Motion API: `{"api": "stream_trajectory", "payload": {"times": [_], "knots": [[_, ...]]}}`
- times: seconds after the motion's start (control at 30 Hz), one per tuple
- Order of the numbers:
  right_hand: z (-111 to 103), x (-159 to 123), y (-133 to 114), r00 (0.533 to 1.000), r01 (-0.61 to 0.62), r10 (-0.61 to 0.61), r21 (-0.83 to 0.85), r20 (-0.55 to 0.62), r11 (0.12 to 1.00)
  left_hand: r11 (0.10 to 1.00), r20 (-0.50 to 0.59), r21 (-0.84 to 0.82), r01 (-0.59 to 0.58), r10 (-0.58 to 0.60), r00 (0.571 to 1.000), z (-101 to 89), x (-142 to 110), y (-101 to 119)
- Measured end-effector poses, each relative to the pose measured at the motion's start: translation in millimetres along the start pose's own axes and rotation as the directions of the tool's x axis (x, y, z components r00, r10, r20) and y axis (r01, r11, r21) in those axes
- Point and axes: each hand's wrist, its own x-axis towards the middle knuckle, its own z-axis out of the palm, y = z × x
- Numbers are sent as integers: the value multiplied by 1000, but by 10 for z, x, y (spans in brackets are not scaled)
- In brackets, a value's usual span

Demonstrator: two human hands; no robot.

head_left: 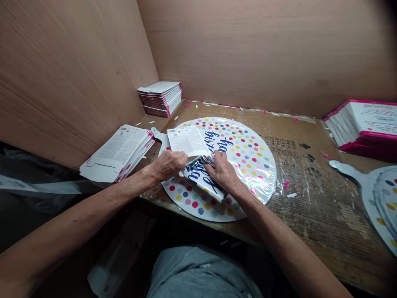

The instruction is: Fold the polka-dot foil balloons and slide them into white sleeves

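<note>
Pinching the folded flap [201,179] of a polka-dot foil balloon [248,157]: left hand [169,165], fingers pressed together, at the flap's upper-left end; right hand [221,169] pinching nearer mid-flap; long axis slants lower right.

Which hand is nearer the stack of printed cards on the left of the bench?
Left: the left hand is just right of the printed card stack. The right hand is farther right, beyond the left hand.

The left hand [169,165] and right hand [221,170] rest on a folded, blue-lettered part of a polka-dot foil balloon [245,157], touching a printed card [186,140] on the wooden surface [279,124], stacked cartons [118,153] just left.
</note>
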Motion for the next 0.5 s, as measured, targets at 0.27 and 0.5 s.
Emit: {"api": "stream_trajectory", "payload": {"times": [0.27,0.5], "knots": [[-60,79,-71,983,-173,173,-13,65,985,998,-91,54,14,-9,996,-309,78,191],[15,32,69,991,-127,136,308,-9,943,994,-220,36,107,-96,971,-276,76,351]]}}
